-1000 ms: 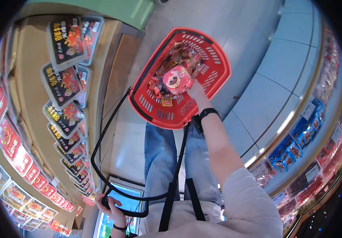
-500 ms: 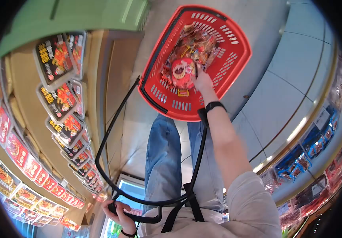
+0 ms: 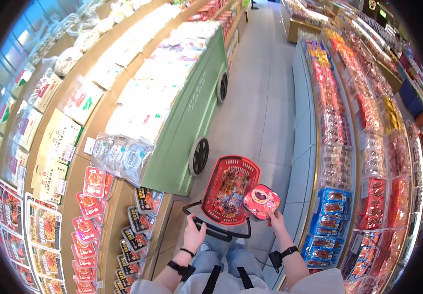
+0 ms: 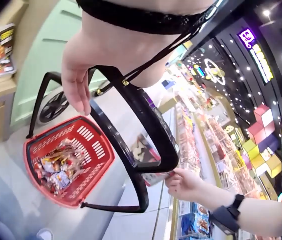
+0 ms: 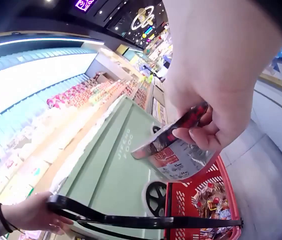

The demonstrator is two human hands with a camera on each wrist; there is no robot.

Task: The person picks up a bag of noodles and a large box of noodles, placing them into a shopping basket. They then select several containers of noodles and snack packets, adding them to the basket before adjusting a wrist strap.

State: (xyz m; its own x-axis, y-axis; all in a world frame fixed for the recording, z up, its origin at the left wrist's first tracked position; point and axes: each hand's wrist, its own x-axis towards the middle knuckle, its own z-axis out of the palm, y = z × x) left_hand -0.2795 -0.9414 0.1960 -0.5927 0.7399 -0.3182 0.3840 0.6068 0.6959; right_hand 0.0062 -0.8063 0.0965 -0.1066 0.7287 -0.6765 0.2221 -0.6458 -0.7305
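Note:
My left hand (image 3: 193,234) grips the black pull handle (image 4: 142,116) of a red shopping basket (image 3: 249,169), fingers curled round the bar. Several small wrapped snacks (image 4: 61,167) lie inside the basket, which stands on the floor in front of my feet. My right hand (image 3: 277,223) pinches a plastic food tub (image 3: 260,202) by its edge, above and right of the basket. The tub has a red-pink printed lid, and a white label with small print (image 5: 175,165) shows on its clear side in the right wrist view.
A green display cart (image 3: 187,127) with black wheels and packaged goods on top stands ahead on the left. Stacked food trays (image 3: 135,240) line the left shelf. On the right runs a shelf of blue packets (image 3: 331,208) and red packs. The tiled aisle (image 3: 250,108) leads forward between them.
The tub has come up out of the basket in my right hand. My left hand still holds the handle, now further forward. The head view has tilted up, showing the aisle.

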